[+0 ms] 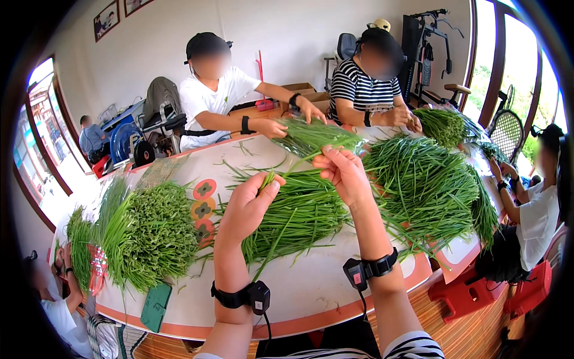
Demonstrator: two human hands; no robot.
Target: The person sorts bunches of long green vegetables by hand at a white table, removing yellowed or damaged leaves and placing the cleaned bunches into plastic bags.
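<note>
My left hand (pixel 244 208) is closed round a small bunch of green stalks (pixel 267 179), probably garlic chives, whose cut ends poke out above the thumb. Up and to the right, my right hand (pixel 344 175) pinches a thin green stalk (pixel 306 159) between thumb and fingertips. Below both hands a loose heap of long chives (pixel 298 211) lies across the table. To its right spreads a bigger, darker heap (pixel 421 193). On the left stands a dense stack of chives (pixel 157 233), cut ends facing me.
The white table (pixel 309 287) has an orange border. A green phone case (pixel 156 307) lies at its near left edge. Across it, a co-worker handles a plastic bag of chives (pixel 309 134); another works beside a bundle (pixel 439 128). More people sit at both sides. Red stools (pixel 471 291) stand right.
</note>
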